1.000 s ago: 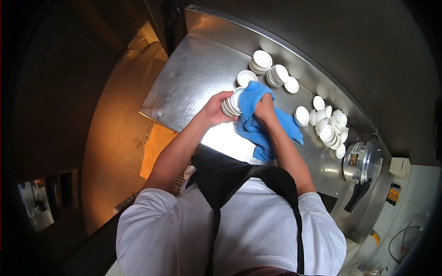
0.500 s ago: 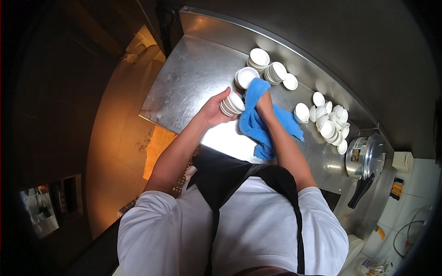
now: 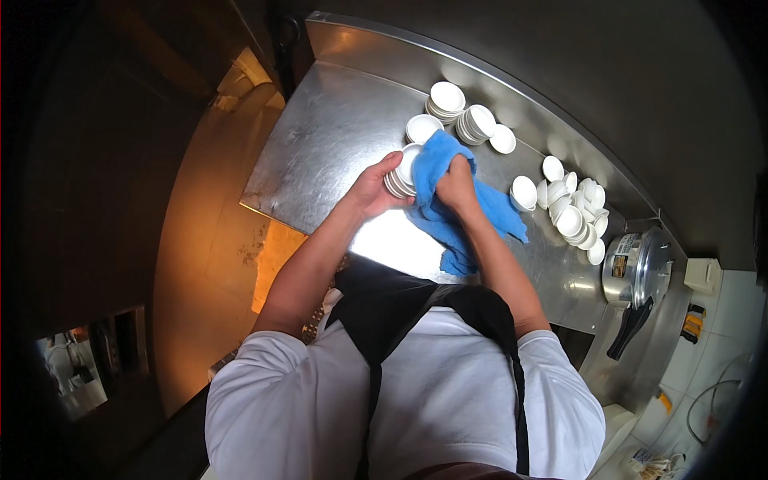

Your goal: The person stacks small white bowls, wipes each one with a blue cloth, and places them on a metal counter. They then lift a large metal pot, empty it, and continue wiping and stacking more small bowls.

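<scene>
A short stack of small white bowls rests in my left hand, whose fingers and thumb wrap its side. My right hand is closed on a blue cloth, which presses against the right side of the held bowls and partly covers them. The cloth's loose end trails over the steel counter toward my apron. Just beyond my hands stands another bowl stack, its lower right part hidden by the cloth.
Two taller bowl stacks and a single bowl stand near the backsplash. A loose heap of white bowls lies to the right. Past it sits a pressure cooker with a black handle. The steel counter extends left.
My right hand has drawn the cloth left, off the nearest standing stack and onto the bowls in my left hand. An upper bowl now sits higher on the held stack.
</scene>
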Motion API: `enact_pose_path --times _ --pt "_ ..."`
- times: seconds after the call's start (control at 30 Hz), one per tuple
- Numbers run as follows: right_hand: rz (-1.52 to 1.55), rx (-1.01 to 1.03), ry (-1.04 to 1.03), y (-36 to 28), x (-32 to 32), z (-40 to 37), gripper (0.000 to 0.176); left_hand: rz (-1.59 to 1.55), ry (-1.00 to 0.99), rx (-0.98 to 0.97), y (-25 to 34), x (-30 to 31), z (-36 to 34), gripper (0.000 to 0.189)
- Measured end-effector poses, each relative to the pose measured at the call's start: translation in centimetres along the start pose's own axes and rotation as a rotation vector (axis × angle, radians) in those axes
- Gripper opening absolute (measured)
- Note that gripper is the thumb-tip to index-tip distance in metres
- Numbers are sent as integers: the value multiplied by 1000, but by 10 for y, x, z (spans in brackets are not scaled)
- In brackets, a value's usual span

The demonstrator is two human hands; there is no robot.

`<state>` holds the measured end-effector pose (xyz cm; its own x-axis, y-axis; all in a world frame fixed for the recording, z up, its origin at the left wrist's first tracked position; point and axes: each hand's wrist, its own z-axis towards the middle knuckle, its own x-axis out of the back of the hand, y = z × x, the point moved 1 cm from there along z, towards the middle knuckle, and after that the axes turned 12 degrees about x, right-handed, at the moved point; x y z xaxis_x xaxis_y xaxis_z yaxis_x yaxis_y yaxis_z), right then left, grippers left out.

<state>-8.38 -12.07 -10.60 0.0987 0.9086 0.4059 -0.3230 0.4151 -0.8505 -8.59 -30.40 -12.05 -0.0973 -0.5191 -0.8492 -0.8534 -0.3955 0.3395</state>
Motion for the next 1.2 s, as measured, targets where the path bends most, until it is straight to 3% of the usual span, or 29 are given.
enact_pose_path --times 0.1,0.2,0.3,0.4,0.5,0.57,0.6,0.7,0.83,0.93,1.03,1.13,1.2 --pt "77 221 -150 -18 -1 -1 26 42 31 19 1 -16 -1 34" --pt "-29 110 -267 -15 6 8 24 85 29 63 0 -12 3 37" --pt "-156 193 -36 8 -2 6 21 88 82 56 -2 -8 -2 40" --pt "15 -218 121 35 -8 18 25 46 112 5 -1 -2 -3 42" --pt "559 -421 93 32 -12 22 26 -12 106 -19 3 -2 -5 47" --pt "330 -66 -131 24 -15 14 27 -61 43 -21 11 0 -10 48" --pt "210 111 -235 21 -15 9 28 -87 -190 31 12 24 0 53" --pt "87 308 -226 9 -23 -1 30 -125 75 59 6 -4 8 56" --pt "-101 94 -206 -6 -5 5 31 -86 37 19 2 -18 4 56" --pt "64 177 74 7 -10 2 25 54 114 10 1 -16 1 59" --pt "218 218 16 -16 -4 0 17 80 90 9 7 -15 5 56" --pt "-22 133 -127 -16 5 13 17 39 93 42 5 -22 7 50" --pt "43 21 9 -9 0 18 17 53 222 17 5 -27 2 47"
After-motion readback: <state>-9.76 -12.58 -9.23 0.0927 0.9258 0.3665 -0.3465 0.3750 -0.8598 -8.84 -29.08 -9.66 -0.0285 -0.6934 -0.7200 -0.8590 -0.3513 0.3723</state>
